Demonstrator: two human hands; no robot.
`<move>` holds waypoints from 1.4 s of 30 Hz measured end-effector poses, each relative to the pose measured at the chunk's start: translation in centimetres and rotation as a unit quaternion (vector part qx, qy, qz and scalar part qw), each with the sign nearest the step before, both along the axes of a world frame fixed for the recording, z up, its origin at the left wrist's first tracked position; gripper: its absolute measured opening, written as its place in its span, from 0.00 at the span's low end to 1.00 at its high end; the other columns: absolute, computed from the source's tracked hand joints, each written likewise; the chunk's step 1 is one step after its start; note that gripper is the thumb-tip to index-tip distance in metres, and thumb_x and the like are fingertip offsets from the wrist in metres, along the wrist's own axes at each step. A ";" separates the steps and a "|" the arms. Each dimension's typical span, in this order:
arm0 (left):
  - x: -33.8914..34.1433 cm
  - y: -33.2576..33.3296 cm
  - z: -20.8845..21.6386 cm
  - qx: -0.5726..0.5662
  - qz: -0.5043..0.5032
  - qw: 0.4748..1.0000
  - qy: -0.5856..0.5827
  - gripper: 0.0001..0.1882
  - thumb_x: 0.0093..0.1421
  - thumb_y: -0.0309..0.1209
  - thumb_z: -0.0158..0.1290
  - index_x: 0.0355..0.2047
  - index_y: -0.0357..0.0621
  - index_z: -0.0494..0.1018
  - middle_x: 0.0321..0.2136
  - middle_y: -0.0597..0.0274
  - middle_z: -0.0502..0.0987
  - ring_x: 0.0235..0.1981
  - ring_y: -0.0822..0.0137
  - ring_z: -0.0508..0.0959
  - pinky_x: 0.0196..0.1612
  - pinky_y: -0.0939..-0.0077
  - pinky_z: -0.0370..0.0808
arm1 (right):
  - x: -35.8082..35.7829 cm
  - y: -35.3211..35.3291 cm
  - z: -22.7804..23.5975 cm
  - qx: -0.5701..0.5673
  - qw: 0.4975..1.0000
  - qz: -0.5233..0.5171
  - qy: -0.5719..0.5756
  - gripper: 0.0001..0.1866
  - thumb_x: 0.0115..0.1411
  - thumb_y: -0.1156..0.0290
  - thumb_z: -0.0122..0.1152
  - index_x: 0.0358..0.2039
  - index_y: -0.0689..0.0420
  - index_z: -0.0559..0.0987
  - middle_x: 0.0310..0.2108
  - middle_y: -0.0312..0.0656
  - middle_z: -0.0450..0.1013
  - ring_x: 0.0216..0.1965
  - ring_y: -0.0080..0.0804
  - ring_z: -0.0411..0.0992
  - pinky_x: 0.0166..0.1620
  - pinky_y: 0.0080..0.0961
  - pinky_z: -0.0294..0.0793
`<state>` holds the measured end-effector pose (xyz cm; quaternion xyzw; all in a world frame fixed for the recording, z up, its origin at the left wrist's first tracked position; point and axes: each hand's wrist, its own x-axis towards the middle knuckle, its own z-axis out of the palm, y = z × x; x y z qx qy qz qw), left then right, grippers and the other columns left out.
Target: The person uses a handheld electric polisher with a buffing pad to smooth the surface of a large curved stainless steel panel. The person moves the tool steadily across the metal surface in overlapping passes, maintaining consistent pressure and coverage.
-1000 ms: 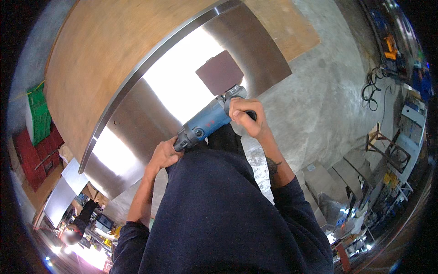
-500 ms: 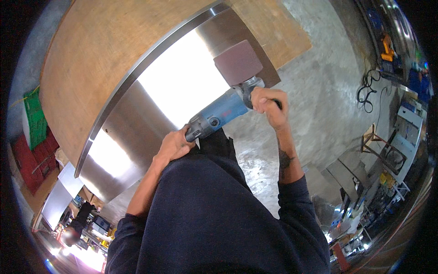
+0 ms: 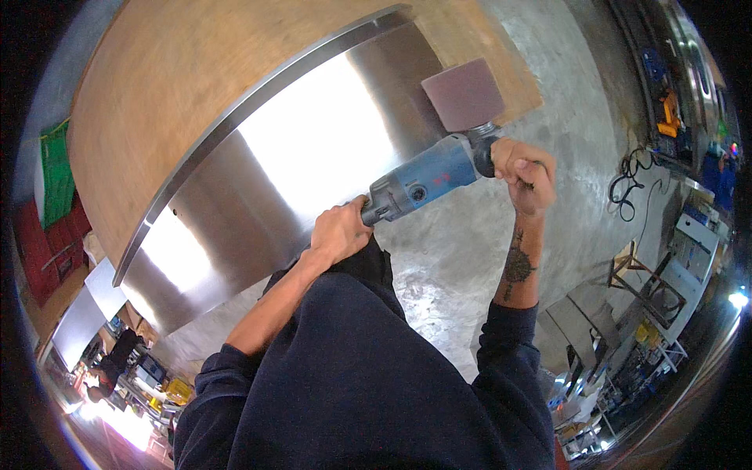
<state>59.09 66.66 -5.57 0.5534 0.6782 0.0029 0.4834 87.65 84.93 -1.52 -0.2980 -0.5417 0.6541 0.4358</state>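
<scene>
A blue power sander [image 3: 435, 176] with a wide brownish-red abrasive drum [image 3: 467, 95] spans the space between my hands. My left hand [image 3: 339, 231] is wrapped round its dark rear end. Around the side handle by the drum, my right hand [image 3: 525, 172] is closed, with the wrist raised. The drum overlaps the right end of a long brushed steel sheet [image 3: 258, 200], which has a raised edge along its far side. Whether the drum touches the steel, I cannot tell. Bright light glares off the sheet's middle.
The steel lies on a large wooden board [image 3: 157, 94]. Grey concrete floor [image 3: 580, 219] stretches to the right, with a coiled black cable [image 3: 627, 188] on it. A metal frame [image 3: 646, 286] and flat panels stand farther right. Another person [image 3: 106, 376] is at the lower left.
Both hands and the sander have shifted right, so the drum has gone from over the sheet to its right end. My grip on both ends is unchanged.
</scene>
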 end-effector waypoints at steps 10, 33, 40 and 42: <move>0.1 1.2 -0.5 -0.015 -0.014 1.000 0.006 0.30 0.52 0.30 0.64 0.56 0.34 0.75 0.32 0.38 0.84 0.37 0.41 0.86 0.46 0.50 0.81 | 0.5 0.6 -0.3 0.002 1.000 -0.002 0.019 0.14 0.56 0.70 0.51 0.16 0.62 0.67 0.17 0.42 0.63 0.23 0.34 0.61 0.34 0.34 0.60; -7.7 -6.3 0.5 -0.083 -0.008 0.996 -0.040 0.34 0.53 0.32 0.61 0.61 0.36 0.74 0.43 0.39 0.84 0.46 0.43 0.84 0.52 0.52 0.80 | -7.1 -7.7 -0.3 -0.016 1.000 0.020 -0.016 0.16 0.56 0.68 0.52 0.14 0.61 0.65 0.16 0.41 0.62 0.22 0.32 0.60 0.30 0.31 0.58; -11.9 -11.2 -0.7 -0.036 -0.014 0.998 -0.048 0.33 0.52 0.33 0.61 0.60 0.35 0.75 0.42 0.39 0.84 0.44 0.42 0.84 0.51 0.51 0.80 | -10.9 -11.7 -0.3 -0.006 0.999 0.030 -0.030 0.18 0.58 0.64 0.50 0.14 0.58 0.64 0.16 0.42 0.63 0.22 0.33 0.60 0.34 0.33 0.59; -13.2 -12.7 -0.9 -0.018 -0.014 0.999 -0.047 0.33 0.52 0.34 0.61 0.59 0.35 0.76 0.41 0.39 0.84 0.44 0.42 0.85 0.51 0.51 0.80 | -12.2 -13.0 -0.3 -0.006 0.999 0.028 -0.031 0.18 0.58 0.63 0.50 0.15 0.57 0.64 0.16 0.42 0.63 0.23 0.33 0.61 0.35 0.33 0.59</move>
